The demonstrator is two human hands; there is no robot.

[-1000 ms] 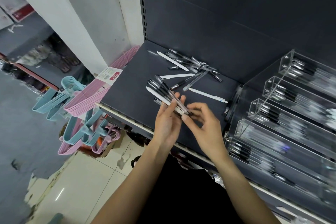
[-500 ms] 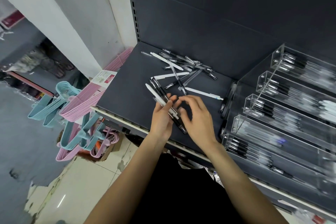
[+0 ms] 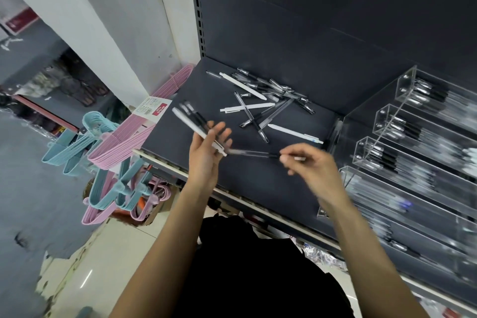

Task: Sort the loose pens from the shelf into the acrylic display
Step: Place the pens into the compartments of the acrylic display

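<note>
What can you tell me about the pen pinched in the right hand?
The clear pen is slim, with a see-through barrel and a dark section near the right hand, whose fingertips pinch that end. It lies roughly level above the dark shelf, its far end reaching the bundle of pens in the left hand. Motion blur hides finer detail.

This is a shop. A dark shelf on a slotted metal upright carries loose pens and an acrylic display whose stepped compartments hold rows of identical pens. Beside it hang bundles of pink hangers and blue hangers, the pink ones bearing a printed label, with more stocked shelving behind.
</note>
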